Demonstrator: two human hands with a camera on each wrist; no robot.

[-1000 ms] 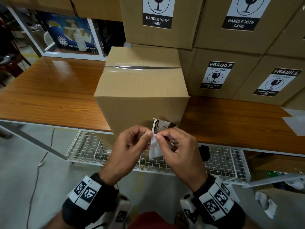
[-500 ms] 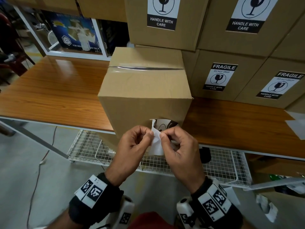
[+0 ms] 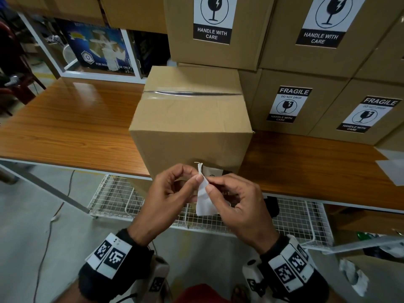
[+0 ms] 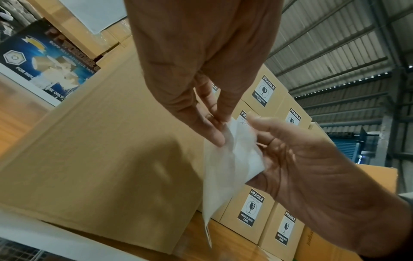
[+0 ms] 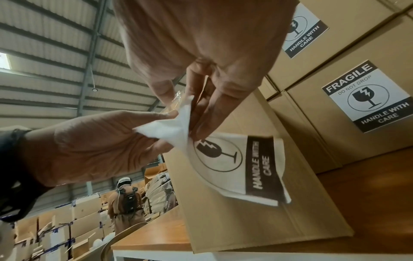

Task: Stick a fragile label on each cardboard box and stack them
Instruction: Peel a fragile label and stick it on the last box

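Note:
A plain taped cardboard box (image 3: 190,119) stands at the wooden table's front edge, seen close up as box (image 5: 245,220). In front of its near face both hands work one fragile label (image 5: 245,167), printed with a broken glass and "HANDLE WITH CARE". My right hand (image 3: 211,182) pinches the label's top between thumb and fingers (image 5: 190,106). My left hand (image 3: 197,174) pinches the white backing paper (image 3: 204,200), which hangs partly peeled off as backing (image 4: 228,162). The label's printed side faces the box and does not touch it.
Labelled boxes (image 3: 290,103) are stacked in rows behind and to the right of the plain one. The table (image 3: 72,127) lies bare on the left. White sheets (image 3: 391,169) lie at its right edge. A wire basket (image 3: 113,197) hangs below. Far off stands a person (image 5: 125,199).
The backing has come further away from the label between my fingers. Both hands stay close together before the box's near face.

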